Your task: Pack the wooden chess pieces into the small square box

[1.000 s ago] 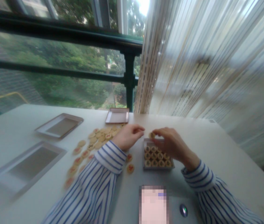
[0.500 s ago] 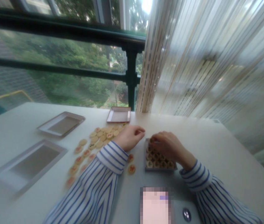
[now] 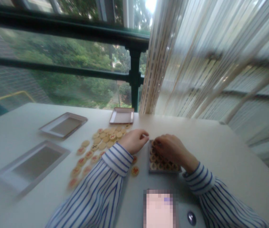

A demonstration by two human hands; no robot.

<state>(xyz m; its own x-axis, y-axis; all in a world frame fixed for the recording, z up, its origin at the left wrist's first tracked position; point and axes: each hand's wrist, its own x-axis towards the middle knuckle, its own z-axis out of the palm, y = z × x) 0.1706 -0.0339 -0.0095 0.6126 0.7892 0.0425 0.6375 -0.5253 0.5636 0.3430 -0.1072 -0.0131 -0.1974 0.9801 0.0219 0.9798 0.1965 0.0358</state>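
Observation:
My right hand [image 3: 172, 147] is over a small box [image 3: 165, 171] filled with rows of round Chinese chess pieces [image 3: 153, 166], marked in black. Its fingers pinch down on a piece at the box's far left corner and hide part of the rows. Left of the box, my left hand [image 3: 135, 142] hovers with fingers curled and the thumb near the index finger; whatever it may hold is hidden. Under and beside the left forearm lies a loose spread of wooden pieces [image 3: 105, 139], several with red marks. One red-marked piece [image 3: 135, 171] lies apart, near the left cuff.
Three shallow trays stand on the white table [image 3: 203, 136]: one [image 3: 122, 116] at the back, one [image 3: 64, 125] at the far left, a larger one [image 3: 32, 166] in front of that. A pixelated phone-like object [image 3: 159, 209] and a dark oval thing [image 3: 191, 218] lie nearest me. Beyond are a green railing [image 3: 134, 63] and a string curtain [image 3: 184, 63].
The view has shifted slightly. My left hand has edged a little toward the box, while my right hand stays at the box's far left corner.

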